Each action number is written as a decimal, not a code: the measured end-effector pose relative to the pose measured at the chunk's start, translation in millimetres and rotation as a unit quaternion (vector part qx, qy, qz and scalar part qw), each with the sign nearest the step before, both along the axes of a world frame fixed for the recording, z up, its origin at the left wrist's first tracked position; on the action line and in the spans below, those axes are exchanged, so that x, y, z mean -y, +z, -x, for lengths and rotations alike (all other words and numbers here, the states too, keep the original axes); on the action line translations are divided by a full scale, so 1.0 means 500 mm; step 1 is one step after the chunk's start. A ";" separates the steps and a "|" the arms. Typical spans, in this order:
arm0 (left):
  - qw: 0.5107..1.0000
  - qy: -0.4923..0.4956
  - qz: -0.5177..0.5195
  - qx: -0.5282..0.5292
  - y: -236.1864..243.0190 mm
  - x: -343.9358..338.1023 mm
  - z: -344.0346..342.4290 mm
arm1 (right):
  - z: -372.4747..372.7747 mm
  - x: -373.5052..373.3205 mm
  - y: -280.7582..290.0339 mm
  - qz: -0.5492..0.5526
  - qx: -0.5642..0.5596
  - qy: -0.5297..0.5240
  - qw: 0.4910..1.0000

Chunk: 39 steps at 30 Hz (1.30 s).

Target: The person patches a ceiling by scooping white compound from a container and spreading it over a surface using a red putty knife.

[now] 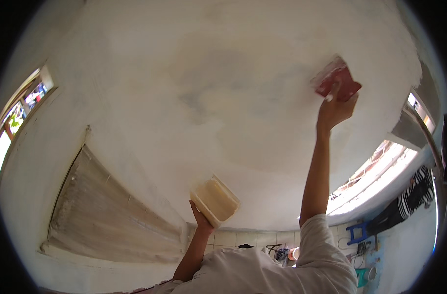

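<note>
My right hand [337,111] is raised high on the right with its fingers wrapped around a wide red putty spreader [342,82]. The spreader's blade edge, smeared with pale material, lies against the whitish plastered surface [272,161] overhead and looks slightly blurred. Lower and left of centre, my left hand [203,220] grips a cream rectangular plastic tub [228,188] from below. The tub is tilted, and pale residue coats its inside. Uneven grey and beige patches [204,83] mark the middle of the surface.
A brownish sheet-like panel [115,210] covers an opening at lower left, below a window [20,115]. Another bright opening [373,179] is at right. A person in striped clothing [412,198] is near a blue stool [357,232]. A green bucket [363,277] stands at lower right.
</note>
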<state>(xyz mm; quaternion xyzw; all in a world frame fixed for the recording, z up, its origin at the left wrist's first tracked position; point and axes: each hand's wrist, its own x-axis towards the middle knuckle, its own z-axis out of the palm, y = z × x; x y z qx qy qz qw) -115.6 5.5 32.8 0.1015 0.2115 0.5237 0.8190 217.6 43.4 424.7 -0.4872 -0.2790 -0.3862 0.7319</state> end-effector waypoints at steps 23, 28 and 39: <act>0.999 0.044 0.023 0.010 -0.046 0.035 0.042 | 0.119 -0.114 0.009 0.192 0.263 0.034 0.945; 1.000 0.008 0.005 -0.005 -0.032 0.019 0.012 | -0.052 -0.006 0.039 0.077 0.145 0.020 0.986; 0.999 0.036 0.014 -0.003 -0.050 0.028 0.022 | 0.275 -0.106 -0.265 0.248 0.290 0.243 0.892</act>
